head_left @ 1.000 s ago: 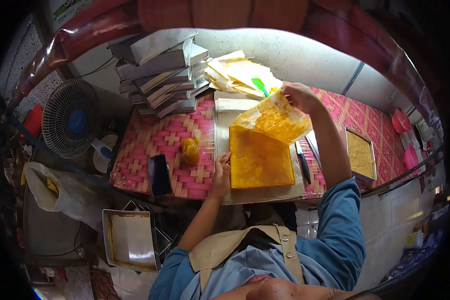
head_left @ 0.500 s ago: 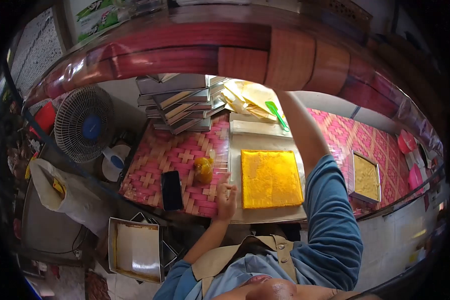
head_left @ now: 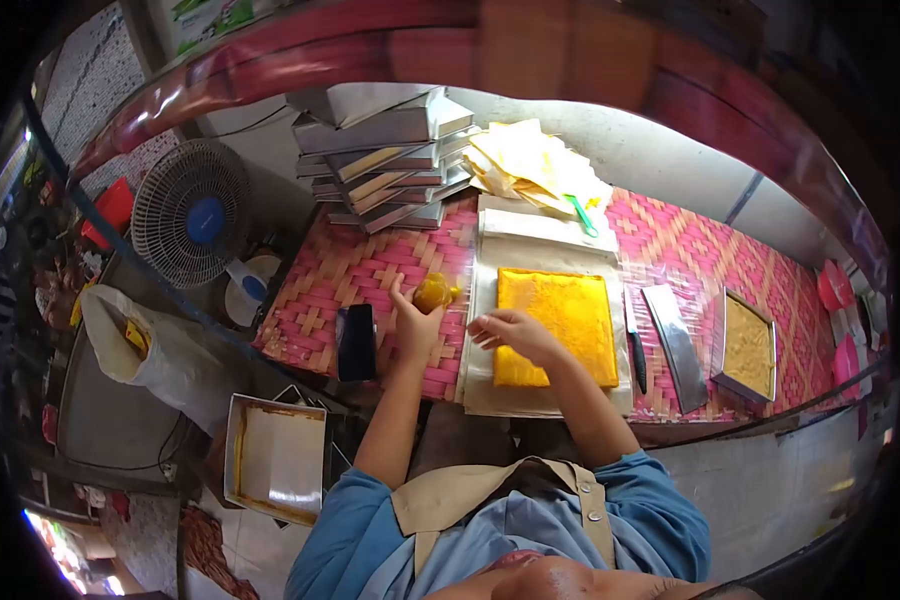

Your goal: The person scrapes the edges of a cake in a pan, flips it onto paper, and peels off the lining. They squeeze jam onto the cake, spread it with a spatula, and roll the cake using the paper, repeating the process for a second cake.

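My left hand is closed around a small plastic bag of yellow-brown filling, held over the pink woven table cover. My right hand hovers at the left edge of a square yellow cake; its fingers are apart, loosely bent, and point towards the bag. Nothing shows in them. The cake lies flat on pale paper sheets. Left of my left hand is a black phone.
Stacked metal pans and a paper pile with a green spatula stand behind. A knife, a wide metal blade and a filled pan lie right. A shelf overhangs. A fan stands left.
My right arm has drawn back from the far side, beneath the shelf, to beside the cake. My left hand has taken hold of the bag of filling. The view has shifted.
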